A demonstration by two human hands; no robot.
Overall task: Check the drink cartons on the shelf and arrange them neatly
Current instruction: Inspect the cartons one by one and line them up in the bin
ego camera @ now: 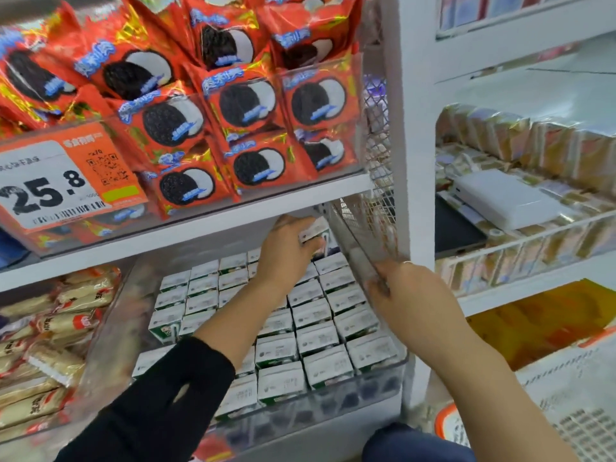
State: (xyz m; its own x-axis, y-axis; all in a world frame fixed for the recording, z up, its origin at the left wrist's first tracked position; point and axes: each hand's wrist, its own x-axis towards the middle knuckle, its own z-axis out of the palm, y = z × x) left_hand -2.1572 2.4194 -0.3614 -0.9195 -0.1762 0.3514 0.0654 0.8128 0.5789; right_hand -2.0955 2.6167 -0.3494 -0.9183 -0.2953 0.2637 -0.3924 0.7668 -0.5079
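Far left, lower shelf: pale wrapped snack packs (56,331) lying stacked, beside the clear bin's left wall. Above them a price tag (53,185) reading 25.8 is hanging on the front of the upper shelf (206,225), and red sandwich-cookie packets (240,105) are piling behind it.

Left arm in a black sleeve (160,405) is reaching up and forward across the clear bin (350,395). Left hand (286,251) is raised near the back of the bin, just under the upper shelf, back of hand facing the camera. Its fingers are curling round one small drink carton (315,230), which is sitting tilted at the fingertips, lifted above the rows.

Below the hand, drink cartons (320,331) with white tops and green sides are standing upright in tight rows, filling the bin from front to back. The forearm is covering part of the middle rows.

Right hand (410,295) is resting at the bin's right wall (360,261), fingers bending over its top edge and gripping it; a ring (407,262) is showing on one finger. Right forearm is bare, angling down to the lower right.

Right of the white upright (416,128): a wire basket (533,248) holding gold-wrapped packs, with a white box (506,198) lying on top
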